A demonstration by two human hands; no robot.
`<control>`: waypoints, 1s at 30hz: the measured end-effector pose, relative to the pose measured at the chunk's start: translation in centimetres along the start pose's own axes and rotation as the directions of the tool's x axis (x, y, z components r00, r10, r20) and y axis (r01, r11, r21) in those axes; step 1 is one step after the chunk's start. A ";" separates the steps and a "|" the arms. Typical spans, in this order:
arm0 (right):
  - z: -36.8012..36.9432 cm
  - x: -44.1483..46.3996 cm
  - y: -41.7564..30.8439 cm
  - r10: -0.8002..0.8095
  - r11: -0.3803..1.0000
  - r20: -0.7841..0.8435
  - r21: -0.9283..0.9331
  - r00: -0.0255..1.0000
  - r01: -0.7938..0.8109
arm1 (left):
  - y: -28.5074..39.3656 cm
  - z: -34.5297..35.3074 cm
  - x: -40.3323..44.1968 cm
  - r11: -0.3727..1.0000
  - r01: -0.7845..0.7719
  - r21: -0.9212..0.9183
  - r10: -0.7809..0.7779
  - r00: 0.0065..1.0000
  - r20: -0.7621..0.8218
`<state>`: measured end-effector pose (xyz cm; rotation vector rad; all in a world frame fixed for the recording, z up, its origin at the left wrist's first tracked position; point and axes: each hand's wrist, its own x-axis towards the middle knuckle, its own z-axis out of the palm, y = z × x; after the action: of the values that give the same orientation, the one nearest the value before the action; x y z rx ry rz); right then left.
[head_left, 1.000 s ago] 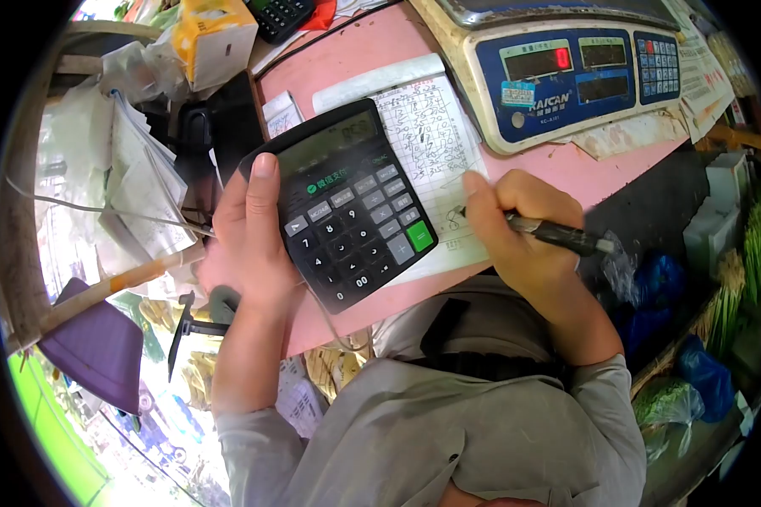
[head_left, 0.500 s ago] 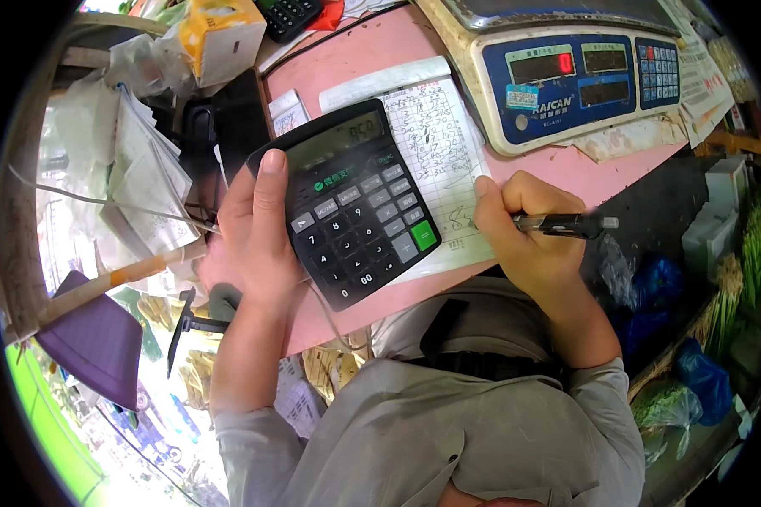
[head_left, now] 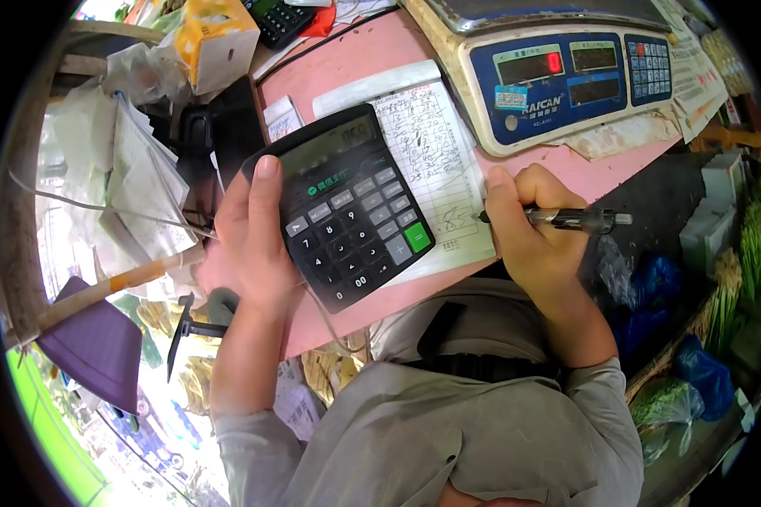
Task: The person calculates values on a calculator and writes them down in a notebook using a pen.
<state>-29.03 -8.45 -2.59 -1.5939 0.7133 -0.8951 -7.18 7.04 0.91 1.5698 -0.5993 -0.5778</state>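
Observation:
My left hand (head_left: 260,241) grips a black calculator (head_left: 355,220) by its left side, thumb on the front edge beside the display. The calculator is tilted and covers the left part of a receipt pad (head_left: 435,160) filled with handwritten figures. In my right hand (head_left: 533,228) is a black pen (head_left: 575,220), with the fingers closed round it. Its tip is at the pad's lower right edge, near a larger handwritten number; whether it touches the paper I cannot tell.
A weighing scale (head_left: 558,80) with a lit red digit stands at the back right of the pink table (head_left: 321,59). Another calculator (head_left: 279,21) lies at the back. Papers and plastic bags (head_left: 135,160) hang at left; bagged greens (head_left: 668,406) sit low at right.
My right hand has shifted slightly right, away from the larger handwritten number, and the pen's tip now shows. My left hand still holds the calculator; the view has moved a little.

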 end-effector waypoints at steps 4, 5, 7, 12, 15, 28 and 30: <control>0.2 0.3 0.2 -0.137 0.977 0.014 -0.163 0.991 0.137 | 0.1 0.1 -0.1 0.999 0.034 -0.037 -0.035 0.999 -0.013; 0.3 0.4 0.3 -0.211 0.951 0.018 -0.229 0.977 0.209 | 0.2 0.1 -0.1 0.999 0.028 -0.032 -0.028 0.999 -0.016; 0.5 0.3 -0.1 -0.187 0.951 0.024 -0.248 0.982 0.187 | 0.2 0.0 -0.1 1.000 0.012 -0.023 -0.012 1.000 0.009; 0.7 0.1 0.0 -0.127 0.975 -0.013 -0.183 0.992 0.123 | 0.5 0.3 -0.2 0.999 0.024 -0.029 -0.024 1.000 0.006; 0.6 0.2 0.3 -0.164 0.958 0.016 -0.234 0.986 0.164 | 0.3 0.3 -0.2 0.999 0.018 -0.046 -0.018 1.000 -0.002; -2.0 0.7 -0.8 0.145 0.976 0.052 0.154 0.988 -0.151 | -1.5 -1.7 0.0 0.973 -0.016 0.230 0.042 0.993 -0.110; -2.9 1.0 0.1 -0.179 0.981 0.025 -0.070 0.984 0.180 | -3.1 -2.5 -0.7 0.979 -0.099 0.180 0.123 0.984 -0.128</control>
<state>-30.94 -10.76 -2.22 -1.7496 0.6011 -0.9929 -5.85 9.55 -1.99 1.7122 -0.6402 -0.3359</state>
